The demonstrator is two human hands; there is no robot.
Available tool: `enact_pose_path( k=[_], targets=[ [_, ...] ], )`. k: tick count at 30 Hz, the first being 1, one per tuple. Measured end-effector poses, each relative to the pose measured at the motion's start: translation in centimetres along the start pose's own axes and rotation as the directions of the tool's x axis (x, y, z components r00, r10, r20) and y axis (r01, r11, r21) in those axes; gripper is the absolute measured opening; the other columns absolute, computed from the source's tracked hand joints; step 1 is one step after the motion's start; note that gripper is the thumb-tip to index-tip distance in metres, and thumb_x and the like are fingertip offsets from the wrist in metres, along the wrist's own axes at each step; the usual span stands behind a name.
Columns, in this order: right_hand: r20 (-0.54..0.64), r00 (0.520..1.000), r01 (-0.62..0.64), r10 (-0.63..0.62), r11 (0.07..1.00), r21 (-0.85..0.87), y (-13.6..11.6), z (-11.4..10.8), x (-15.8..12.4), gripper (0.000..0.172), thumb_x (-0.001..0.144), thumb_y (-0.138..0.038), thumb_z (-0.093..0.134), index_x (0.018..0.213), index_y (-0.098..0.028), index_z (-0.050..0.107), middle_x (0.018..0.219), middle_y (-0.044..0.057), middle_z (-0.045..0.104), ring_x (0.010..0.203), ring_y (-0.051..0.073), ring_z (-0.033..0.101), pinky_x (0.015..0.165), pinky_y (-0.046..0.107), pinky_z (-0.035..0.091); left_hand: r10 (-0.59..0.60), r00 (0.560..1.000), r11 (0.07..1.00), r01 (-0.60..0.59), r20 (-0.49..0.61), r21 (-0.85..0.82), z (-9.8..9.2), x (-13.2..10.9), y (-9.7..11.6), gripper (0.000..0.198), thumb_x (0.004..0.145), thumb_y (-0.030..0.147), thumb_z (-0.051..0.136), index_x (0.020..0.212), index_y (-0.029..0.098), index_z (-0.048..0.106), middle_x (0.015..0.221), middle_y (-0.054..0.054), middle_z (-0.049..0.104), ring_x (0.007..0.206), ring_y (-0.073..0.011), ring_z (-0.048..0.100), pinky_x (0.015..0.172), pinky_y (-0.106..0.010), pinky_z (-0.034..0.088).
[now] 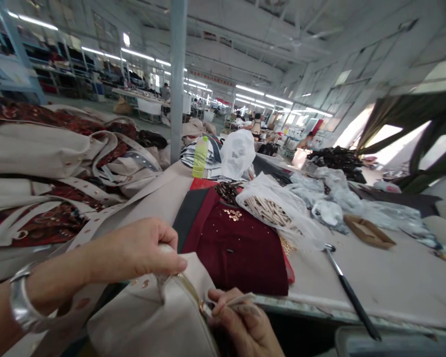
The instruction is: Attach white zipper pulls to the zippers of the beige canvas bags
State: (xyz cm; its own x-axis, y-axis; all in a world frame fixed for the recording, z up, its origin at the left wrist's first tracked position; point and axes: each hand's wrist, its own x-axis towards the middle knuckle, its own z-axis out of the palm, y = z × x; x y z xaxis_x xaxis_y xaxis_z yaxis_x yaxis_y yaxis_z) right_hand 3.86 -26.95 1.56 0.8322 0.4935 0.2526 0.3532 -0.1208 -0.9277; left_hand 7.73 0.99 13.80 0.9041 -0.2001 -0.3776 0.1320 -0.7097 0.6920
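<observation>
At the bottom centre of the frame, the right hand (241, 322) is curled shut, pinching a small metal zip pull and a bit of tape at the end of a zip on a beige bag (159, 317) that lies across the lower middle of the picture. Just above and to the left, the left hand (141, 248), with a silver watch (20, 300) on its wrist, is closed over the top edge of the same bag, fingertips pressed down at the zip line.

The step in hand looks like working the zip along the bag's opening. The next move would call for the left hand to keep the cloth taut while the right draws the pull straight along the teeth.

Further up, mid-frame, a dark red cloth (234, 248) lies on the table (375, 277) with small gold studs on it. To its right lie a clear bag of pale sticks (271, 210) and a black-handled tool (347, 290). At left a pile of beige and red patterned bags (48, 173) is stacked. Beyond, a green bottle (200, 157) stands by a grey post (178, 79).
</observation>
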Motion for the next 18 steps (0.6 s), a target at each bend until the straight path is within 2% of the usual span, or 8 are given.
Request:
enact_pose_path(
  k=[1, 2, 4, 7, 9, 12, 15, 18],
  targets=[
    [-0.012, 0.997, 0.080, -0.081, 0.995, -0.060, 0.4, 0.0, 0.0, 0.023, 0.105, -0.035, 0.053, 0.098, -0.021, 0.070, 0.107, 0.008, 0.074, 0.120, 0.022, 0.066, 0.105, 0.030, 0.052, -0.011, 1.000, 0.998, 0.011, -0.006, 0.062, 0.2, -0.5, 0.2, 0.041, 0.065, 0.059, 0.070, 0.068, 0.019, 0.062, 0.058, 0.001, 0.053, 0.055, -0.0150, 0.046, 0.050, -0.026, 0.024],
    [-0.008, 0.988, 0.153, -0.155, 0.981, -0.115, 0.7, -0.2, 0.0, 0.021, 0.105, -0.031, 0.051, 0.099, -0.022, 0.069, 0.105, 0.007, 0.075, 0.120, 0.021, 0.066, 0.110, 0.032, 0.048, -0.026, 0.999, 0.992, 0.029, -0.024, 0.126, 0.4, -1.0, 0.4, 0.037, 0.064, 0.055, 0.071, 0.074, 0.020, 0.066, 0.060, 0.001, 0.057, 0.057, -0.0161, 0.049, 0.050, -0.026, 0.026],
    [0.009, 0.963, 0.265, -0.269, 0.940, -0.214, 0.4, -0.8, 0.3, 0.020, 0.106, -0.025, 0.045, 0.101, -0.021, 0.065, 0.101, 0.006, 0.075, 0.107, 0.017, 0.072, 0.108, 0.029, 0.050, 0.009, 0.995, 0.972, 0.013, -0.095, 0.233, 1.0, -2.2, 0.8, 0.037, 0.061, 0.047, 0.075, 0.091, 0.025, 0.072, 0.068, 0.003, 0.065, 0.062, -0.0183, 0.056, 0.053, -0.025, 0.031],
    [-0.011, 0.942, 0.320, -0.336, 0.905, -0.279, -0.8, -1.8, 0.7, 0.024, 0.106, -0.023, 0.043, 0.098, -0.021, 0.065, 0.096, 0.005, 0.073, 0.098, 0.014, 0.072, 0.096, 0.019, 0.054, 0.243, 0.945, 0.938, -0.171, -0.220, 0.301, 1.9, -3.2, 0.6, 0.043, 0.063, 0.044, 0.078, 0.104, 0.032, 0.075, 0.090, 0.004, 0.074, 0.081, -0.0198, 0.065, 0.071, -0.023, 0.041],
    [-0.028, 0.958, 0.274, -0.286, 0.940, -0.204, -1.2, -2.0, 0.6, 0.025, 0.107, -0.027, 0.045, 0.101, -0.022, 0.069, 0.099, 0.005, 0.075, 0.103, 0.013, 0.071, 0.094, 0.016, 0.053, 0.372, 0.887, 0.909, -0.288, -0.273, 0.301, 2.4, -3.1, -0.2, 0.031, 0.073, 0.043, 0.073, 0.102, 0.033, 0.077, 0.096, 0.006, 0.073, 0.087, -0.0168, 0.066, 0.079, -0.021, 0.041],
    [-0.076, 0.994, 0.077, -0.073, 0.995, 0.062, -0.6, -1.4, -0.1, 0.027, 0.106, -0.038, 0.052, 0.102, -0.024, 0.074, 0.109, 0.005, 0.076, 0.108, 0.013, 0.071, 0.096, 0.016, 0.052, 0.495, 0.818, 0.854, -0.394, -0.294, 0.341, 2.9, -2.6, -1.9, 0.023, 0.085, 0.038, 0.063, 0.103, 0.032, 0.077, 0.088, 0.006, 0.069, 0.079, -0.0124, 0.063, 0.074, -0.019, 0.040],
    [-0.063, 0.987, -0.122, 0.149, 0.941, 0.316, 0.6, -0.4, -1.0, 0.033, 0.101, -0.051, 0.058, 0.103, -0.023, 0.076, 0.116, 0.008, 0.075, 0.113, 0.020, 0.070, 0.101, 0.027, 0.053, 0.599, 0.733, 0.768, -0.409, -0.324, 0.494, 3.2, -2.4, -3.2, 0.026, 0.093, 0.042, 0.056, 0.108, 0.032, 0.075, 0.097, 0.005, 0.070, 0.089, -0.0131, 0.064, 0.079, -0.018, 0.040],
    [-0.003, 0.965, -0.231, 0.262, 0.855, 0.464, 1.3, 0.3, -1.7, 0.040, 0.097, -0.059, 0.061, 0.106, -0.023, 0.075, 0.126, 0.012, 0.071, 0.124, 0.027, 0.064, 0.110, 0.042, 0.048, 0.695, 0.634, 0.653, -0.359, -0.339, 0.667, 3.6, -2.9, -3.3, 0.031, 0.098, 0.049, 0.051, 0.109, 0.032, 0.074, 0.109, 0.002, 0.070, 0.101, -0.0171, 0.062, 0.088, -0.023, 0.041]
  ],
)
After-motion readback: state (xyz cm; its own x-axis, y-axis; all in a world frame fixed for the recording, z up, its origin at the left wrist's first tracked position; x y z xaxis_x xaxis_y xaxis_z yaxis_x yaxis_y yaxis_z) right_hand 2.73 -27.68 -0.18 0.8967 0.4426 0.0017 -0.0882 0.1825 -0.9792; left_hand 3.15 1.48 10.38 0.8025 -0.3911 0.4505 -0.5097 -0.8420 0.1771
